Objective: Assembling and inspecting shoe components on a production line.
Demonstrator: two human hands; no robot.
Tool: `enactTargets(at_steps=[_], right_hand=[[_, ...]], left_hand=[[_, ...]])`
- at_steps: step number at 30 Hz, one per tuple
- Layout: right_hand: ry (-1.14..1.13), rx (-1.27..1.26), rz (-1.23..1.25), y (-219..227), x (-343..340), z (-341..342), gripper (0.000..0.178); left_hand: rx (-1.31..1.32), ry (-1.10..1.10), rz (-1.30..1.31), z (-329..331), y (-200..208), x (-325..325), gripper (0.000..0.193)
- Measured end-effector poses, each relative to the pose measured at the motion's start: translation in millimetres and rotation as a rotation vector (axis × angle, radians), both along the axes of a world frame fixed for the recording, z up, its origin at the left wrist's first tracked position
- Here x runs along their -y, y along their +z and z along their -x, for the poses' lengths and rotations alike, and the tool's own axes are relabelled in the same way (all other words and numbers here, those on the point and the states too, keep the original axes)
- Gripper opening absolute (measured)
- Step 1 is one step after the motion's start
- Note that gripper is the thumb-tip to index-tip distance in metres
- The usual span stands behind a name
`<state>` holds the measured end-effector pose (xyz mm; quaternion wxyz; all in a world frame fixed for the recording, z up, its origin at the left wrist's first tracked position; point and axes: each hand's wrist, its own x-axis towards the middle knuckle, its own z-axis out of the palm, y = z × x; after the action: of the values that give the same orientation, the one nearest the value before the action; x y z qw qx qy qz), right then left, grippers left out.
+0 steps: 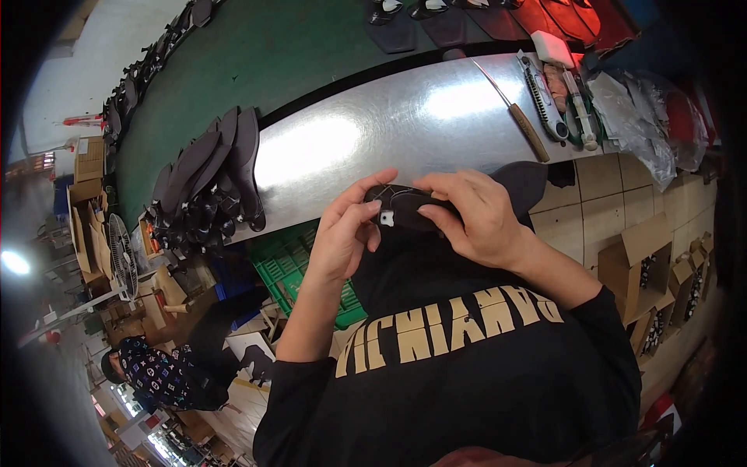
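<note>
Both my hands hold a black sandal (520, 185) in front of my chest, at the near edge of the metal bench. Thumb and fingers of my left hand (342, 229) pinch its stitched end, where a small white patch shows beside the thumb. My right hand (481, 218) grips the middle, thumb pressed on the dark surface and fingers curled over the top. The flat, wide end of its sole sticks out to the right behind that hand. What lies under my fingers is hidden.
On the metal bench (311, 167), dark sandals (210, 171) are piled at left. An awl (529, 132), a utility knife (545, 97), a syringe (581, 109) and a white block (551, 48) lie at right. Beyond runs a green belt (303, 47). A green crate (284, 268) stands below; another person (167, 373) is at left.
</note>
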<state>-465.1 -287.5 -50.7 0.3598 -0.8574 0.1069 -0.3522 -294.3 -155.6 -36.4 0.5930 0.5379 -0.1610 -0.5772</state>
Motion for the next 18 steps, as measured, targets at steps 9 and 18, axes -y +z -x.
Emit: enactTargets(at_steps=[9, 18], right_hand=[[-0.011, -0.053, 0.007, -6.8, -5.6, -1.3, 0.019], [0.036, -0.144, -0.259, -2.2, 7.1, -3.1, 0.013]], left_hand=[[0.200, -0.085, -0.122, 10.3, -5.9, 5.2, 0.030], [0.329, -0.010, -0.061, 16.6, -15.0, 1.7, 0.018]])
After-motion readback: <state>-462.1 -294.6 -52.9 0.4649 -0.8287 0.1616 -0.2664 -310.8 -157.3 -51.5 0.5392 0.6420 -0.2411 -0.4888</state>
